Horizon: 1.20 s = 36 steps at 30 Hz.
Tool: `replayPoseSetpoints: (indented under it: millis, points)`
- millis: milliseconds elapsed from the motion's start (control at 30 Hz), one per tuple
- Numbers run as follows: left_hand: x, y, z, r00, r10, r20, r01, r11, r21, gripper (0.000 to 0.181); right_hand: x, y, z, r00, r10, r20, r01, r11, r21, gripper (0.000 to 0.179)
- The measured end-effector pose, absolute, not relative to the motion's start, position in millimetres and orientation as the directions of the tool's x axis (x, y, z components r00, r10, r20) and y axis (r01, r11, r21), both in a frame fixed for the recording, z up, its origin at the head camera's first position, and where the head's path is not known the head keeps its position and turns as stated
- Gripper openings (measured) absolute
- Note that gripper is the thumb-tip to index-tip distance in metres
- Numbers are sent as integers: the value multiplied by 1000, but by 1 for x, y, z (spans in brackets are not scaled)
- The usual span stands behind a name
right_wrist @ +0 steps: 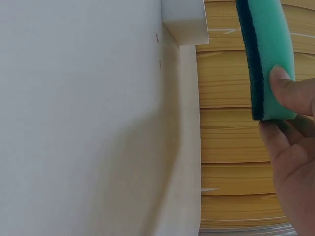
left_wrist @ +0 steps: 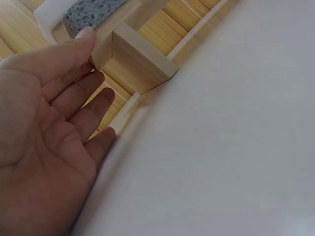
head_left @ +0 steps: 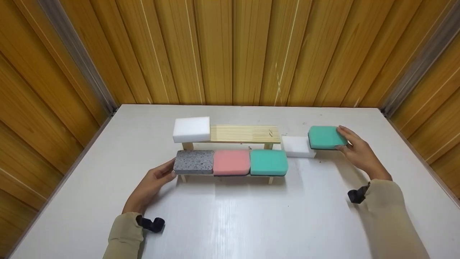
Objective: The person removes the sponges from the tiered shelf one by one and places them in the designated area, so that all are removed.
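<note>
My right hand [head_left: 359, 151] pinches a green sponge [head_left: 326, 137] with a dark scouring layer underneath. In the right wrist view the thumb lies on its green foam, and the sponge is raised off the table. At the left end of a small two-tier wooden stand [head_left: 244, 133], my left hand [head_left: 154, 183] has its thumb and fingertips right at the grey speckled sponge [head_left: 194, 162]. The left wrist view shows these fingers loosely extended beside the wood. On the lower tier, the grey sponge, a pink sponge [head_left: 231, 162] and another green sponge [head_left: 268, 162] sit side by side.
A white sponge block [head_left: 191, 129] occupies the left of the upper tier, with bare wood to its right. Another white block [head_left: 297, 146] lies on the white table [head_left: 233, 223], right of the stand. Wood-patterned panels [head_left: 230, 54] surround the table's back and sides.
</note>
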State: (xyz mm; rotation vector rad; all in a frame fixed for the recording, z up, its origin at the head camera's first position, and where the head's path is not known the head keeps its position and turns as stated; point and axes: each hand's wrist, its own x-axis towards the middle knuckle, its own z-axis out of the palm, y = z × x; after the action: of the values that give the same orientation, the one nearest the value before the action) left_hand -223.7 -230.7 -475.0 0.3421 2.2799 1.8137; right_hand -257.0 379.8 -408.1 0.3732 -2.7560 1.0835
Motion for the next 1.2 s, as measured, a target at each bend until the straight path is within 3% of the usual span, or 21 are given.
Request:
replayPoseSetpoints:
  millis: [1200]
  points:
    - [-223,-231,-474,-957,289,-32,42,249,968,66,-258,401,-416,-978,-144,152,-208,740,-640,62]
